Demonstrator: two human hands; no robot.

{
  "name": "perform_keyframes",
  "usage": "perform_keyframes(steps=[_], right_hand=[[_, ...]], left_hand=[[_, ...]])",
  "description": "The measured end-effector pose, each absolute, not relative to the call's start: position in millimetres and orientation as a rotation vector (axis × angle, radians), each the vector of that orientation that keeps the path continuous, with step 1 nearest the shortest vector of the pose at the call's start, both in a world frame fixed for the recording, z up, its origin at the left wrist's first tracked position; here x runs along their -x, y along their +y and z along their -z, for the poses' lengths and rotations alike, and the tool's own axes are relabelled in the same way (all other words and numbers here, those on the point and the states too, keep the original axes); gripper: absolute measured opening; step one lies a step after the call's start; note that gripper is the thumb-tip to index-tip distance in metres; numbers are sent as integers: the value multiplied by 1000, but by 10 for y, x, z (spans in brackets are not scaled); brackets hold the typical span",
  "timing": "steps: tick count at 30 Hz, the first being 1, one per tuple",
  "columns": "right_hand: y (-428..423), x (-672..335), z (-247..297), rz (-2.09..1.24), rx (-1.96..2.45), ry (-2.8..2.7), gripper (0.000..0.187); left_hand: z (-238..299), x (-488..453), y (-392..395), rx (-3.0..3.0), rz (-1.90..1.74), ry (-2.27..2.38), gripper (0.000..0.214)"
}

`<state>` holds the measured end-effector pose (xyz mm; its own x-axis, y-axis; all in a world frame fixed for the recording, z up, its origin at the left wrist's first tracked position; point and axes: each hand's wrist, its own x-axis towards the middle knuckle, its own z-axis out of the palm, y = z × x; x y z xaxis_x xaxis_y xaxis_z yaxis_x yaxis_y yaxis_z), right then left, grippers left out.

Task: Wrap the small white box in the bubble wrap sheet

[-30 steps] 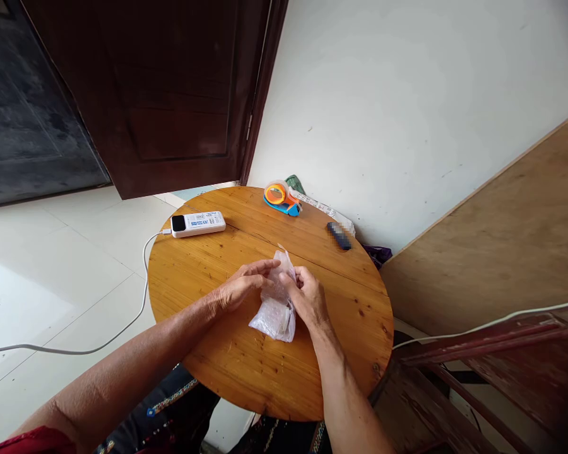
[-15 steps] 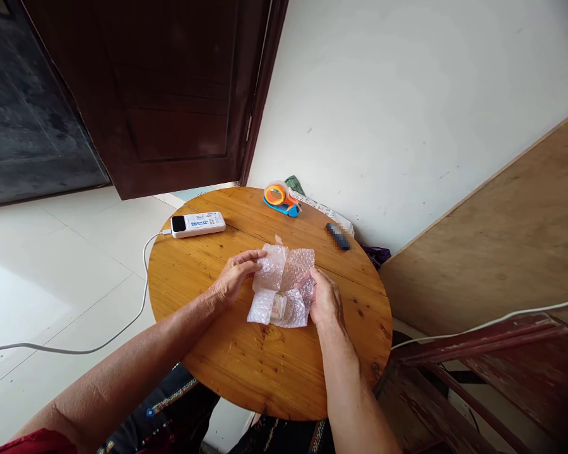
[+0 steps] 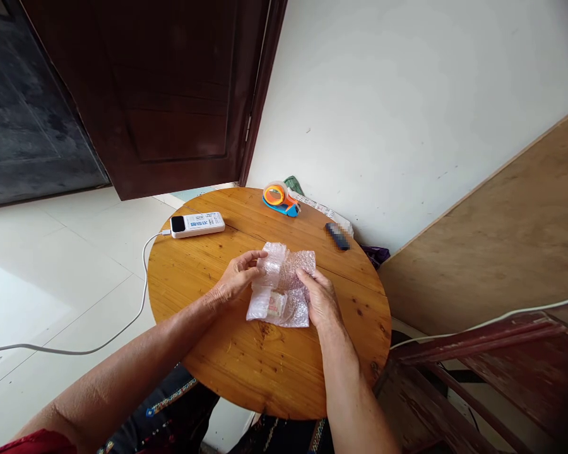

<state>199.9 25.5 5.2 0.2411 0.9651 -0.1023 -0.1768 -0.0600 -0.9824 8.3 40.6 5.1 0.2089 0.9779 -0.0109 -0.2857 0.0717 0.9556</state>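
Observation:
A sheet of clear bubble wrap [image 3: 298, 258] lies partly folded on the round wooden table [image 3: 260, 384]. On its near part rests a small pale item with reddish marks [image 3: 276, 304], partly covered by the wrap; its kind I cannot make out. My left hand [image 3: 239, 274] pinches the left edge of the wrap's far flap between thumb and fingers. From the right, my right hand [image 3: 320, 295] grips the right side of the wrap, with the thumb on top and the fingers partly hidden.
Toward the table's back stands an orange and blue tape dispenser [image 3: 279, 198]. A white power bank [image 3: 197, 224] with a cable [image 3: 144, 277] lies at the left, and a dark, blurred-out object [image 3: 337, 236] at the right. Behind them is a white wall [image 3: 383, 113].
My right thumb has moved left and inward over the wrap. The far flap has shifted slightly, and the small item shows a little more plainly.

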Motion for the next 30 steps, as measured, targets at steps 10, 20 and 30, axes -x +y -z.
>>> perform_keyframes(steps=[10,20,30], right_hand=[[223,-1958,-121,-1264,1196,-824,40],[224,-1972,-116,-1272,1182,-786,37],[230,-2022,-99,-1212,1233,-846,38]], left_hand=[[25,-61,411,-1315,-1241,1124,64],[46,-57,433,-1298,-1210,1143,53],[-15,3,494,-1129,-1201,1101,45]])
